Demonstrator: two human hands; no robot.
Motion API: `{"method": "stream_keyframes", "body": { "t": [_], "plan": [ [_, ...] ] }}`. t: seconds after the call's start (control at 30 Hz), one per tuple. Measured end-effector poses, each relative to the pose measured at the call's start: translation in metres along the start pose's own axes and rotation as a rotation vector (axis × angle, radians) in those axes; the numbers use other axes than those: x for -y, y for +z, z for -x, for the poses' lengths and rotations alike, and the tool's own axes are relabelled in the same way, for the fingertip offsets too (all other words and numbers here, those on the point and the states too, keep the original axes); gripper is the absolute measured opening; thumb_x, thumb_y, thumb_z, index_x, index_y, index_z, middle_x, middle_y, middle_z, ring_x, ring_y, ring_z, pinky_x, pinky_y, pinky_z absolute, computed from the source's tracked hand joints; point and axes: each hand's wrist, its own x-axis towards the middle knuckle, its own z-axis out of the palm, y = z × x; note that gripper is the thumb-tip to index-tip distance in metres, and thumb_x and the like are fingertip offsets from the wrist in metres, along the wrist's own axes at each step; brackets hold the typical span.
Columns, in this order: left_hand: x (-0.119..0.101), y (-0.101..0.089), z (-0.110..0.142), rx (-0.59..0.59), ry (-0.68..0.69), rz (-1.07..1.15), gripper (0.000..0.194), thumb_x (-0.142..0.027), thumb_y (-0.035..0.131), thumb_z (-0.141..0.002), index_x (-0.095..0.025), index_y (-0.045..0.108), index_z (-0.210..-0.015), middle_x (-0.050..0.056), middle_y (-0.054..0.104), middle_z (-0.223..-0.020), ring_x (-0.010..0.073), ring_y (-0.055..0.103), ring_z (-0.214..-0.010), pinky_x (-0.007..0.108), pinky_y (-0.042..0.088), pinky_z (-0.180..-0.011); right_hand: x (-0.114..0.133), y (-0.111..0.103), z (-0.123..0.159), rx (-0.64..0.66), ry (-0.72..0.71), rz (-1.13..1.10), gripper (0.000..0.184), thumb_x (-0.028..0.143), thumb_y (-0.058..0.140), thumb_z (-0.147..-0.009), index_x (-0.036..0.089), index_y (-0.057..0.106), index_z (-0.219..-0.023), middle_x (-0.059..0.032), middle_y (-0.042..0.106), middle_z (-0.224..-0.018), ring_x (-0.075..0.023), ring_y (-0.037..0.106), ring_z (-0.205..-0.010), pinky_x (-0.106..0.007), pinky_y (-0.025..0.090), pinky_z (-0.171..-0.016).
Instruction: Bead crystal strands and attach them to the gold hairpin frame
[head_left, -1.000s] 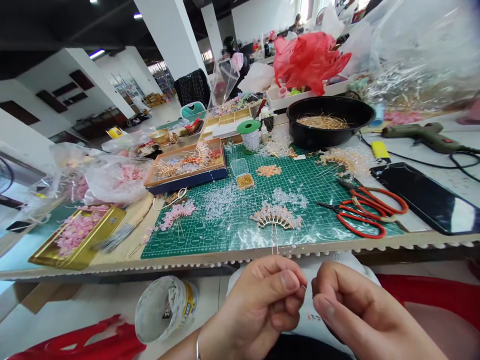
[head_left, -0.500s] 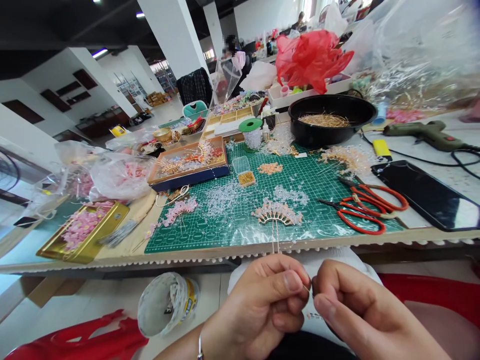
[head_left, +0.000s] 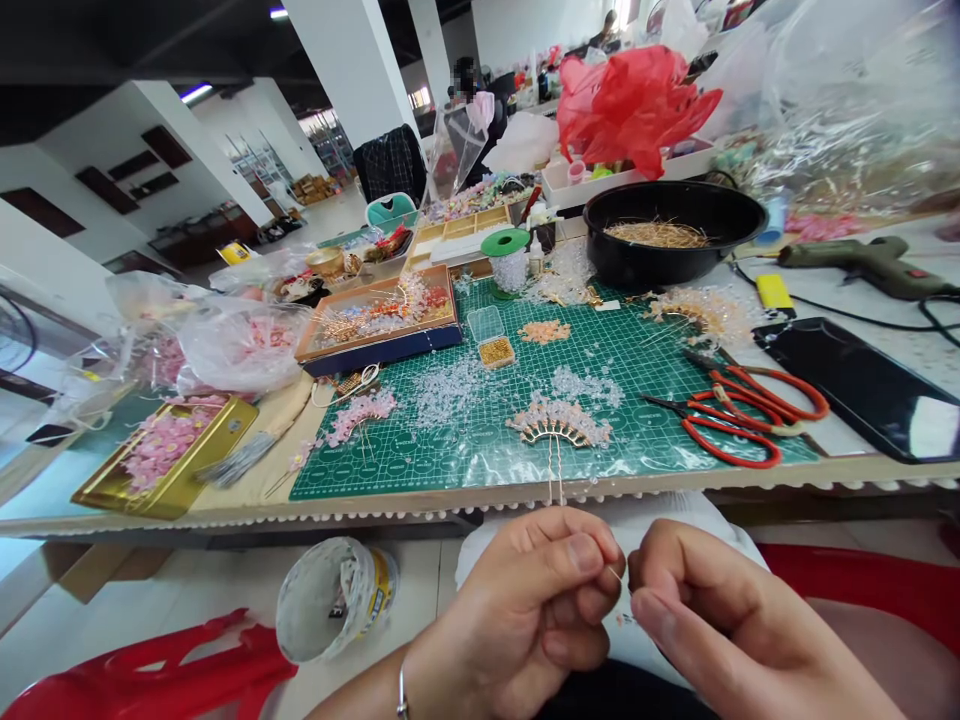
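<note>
My left hand [head_left: 540, 595] is closed in a pinch, thumb against forefinger, on a thin wire [head_left: 616, 573] whose short end sticks out toward the right. Close beside it, my right hand [head_left: 709, 610] is also closed, thumb and bent forefinger together; what it holds is hidden or too fine to make out. Both hands are over my lap, just below the table edge. Above them on the green cutting mat [head_left: 450, 470] lies a hair comb [head_left: 559, 430] covered in clear and peach beads, its two prongs reaching over the edge. Loose clear beads [head_left: 450, 390] are spread behind it.
Red-handled pliers [head_left: 731, 440] and a black phone [head_left: 862, 385] lie at the right. Farther back are a black bowl [head_left: 667, 265], a glue gun [head_left: 855, 262] and a bead box [head_left: 379, 350]. A gold tray [head_left: 240, 430] stands left; a bucket [head_left: 300, 640] is below.
The view has shifted slightly, so the table's things appear a little to the right. Both hands keep nearly the same pinched pose, and slightly more of the thin wire shows between them.
</note>
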Motion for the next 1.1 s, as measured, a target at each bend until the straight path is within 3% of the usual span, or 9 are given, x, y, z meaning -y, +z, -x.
{"method": "stream_keyframes", "body": {
  "t": [0.27,0.53,1.1],
  "plan": [
    [0.003,-0.005,0.001,0.030,0.039,-0.002,0.020,-0.025,0.083,-0.078,-0.012,0.068,-0.081,-0.001,0.053,-0.066,0.0013,0.032,-0.046,0.009,0.021,-0.036,0.003,0.002,-0.003,-0.027,0.005,0.021,0.047,0.061,0.054,-0.092,0.022,0.048,-0.065,0.0042,0.043,-0.055,-0.0100,0.035,-0.050,-0.018,0.039,-0.047],
    [0.003,-0.004,0.000,-0.002,0.057,-0.037,0.022,-0.028,0.086,-0.074,-0.013,0.070,-0.078,-0.003,0.052,-0.059,-0.0002,0.031,-0.040,0.011,0.020,-0.034,-0.002,0.004,-0.002,0.026,0.045,-0.030,0.051,0.065,0.052,-0.091,0.021,0.043,-0.066,0.0052,0.038,-0.056,-0.0102,0.028,-0.052,-0.018,0.035,-0.048],
    [0.003,-0.002,0.000,0.001,0.089,-0.057,0.020,-0.023,0.087,-0.071,-0.013,0.070,-0.076,-0.003,0.052,-0.061,0.0003,0.033,-0.042,0.012,0.021,-0.035,-0.003,0.000,-0.002,0.037,0.045,0.013,0.048,0.062,0.051,-0.093,0.022,0.044,-0.068,0.0048,0.039,-0.059,-0.0106,0.030,-0.054,-0.019,0.035,-0.050]
  ]
}}
